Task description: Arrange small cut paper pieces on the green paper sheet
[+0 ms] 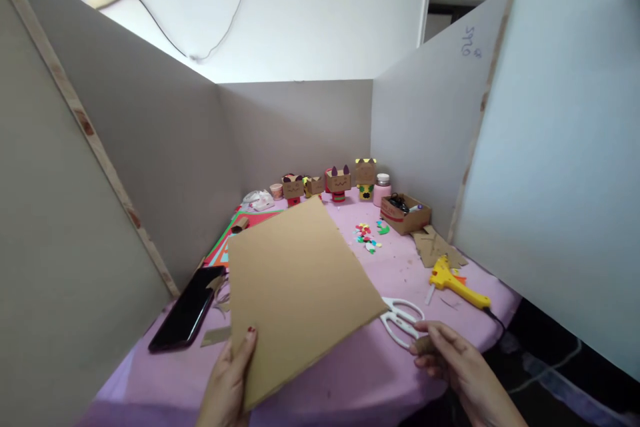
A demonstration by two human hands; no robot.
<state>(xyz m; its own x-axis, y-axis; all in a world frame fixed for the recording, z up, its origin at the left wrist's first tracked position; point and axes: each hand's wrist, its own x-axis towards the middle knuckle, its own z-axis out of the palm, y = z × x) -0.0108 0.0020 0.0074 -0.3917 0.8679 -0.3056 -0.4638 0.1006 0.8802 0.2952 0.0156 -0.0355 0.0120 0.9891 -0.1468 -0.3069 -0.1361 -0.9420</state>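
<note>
As cardboard [300,300] was clasped by the left hand [229,373], something brown [425,345] was pinched by the right [457,360]. Bending was inadvisable.

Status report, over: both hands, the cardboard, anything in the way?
Left hand gripping cardboard sheet by its near left edge. Right hand pinching small brown piece. Sheet blocking view of the blades of white-handled scissors.

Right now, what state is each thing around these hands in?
Cardboard sheet: tilted, held by the left hand.
Small brown piece: pinched in the right hand.
Scissors: lying down, partly hidden; open or shut unclear.
Phone: face up, dark.
Glue gun: lying down; on or off unclear.
Jar: upright, closed.
Box: open, things inside.
</note>
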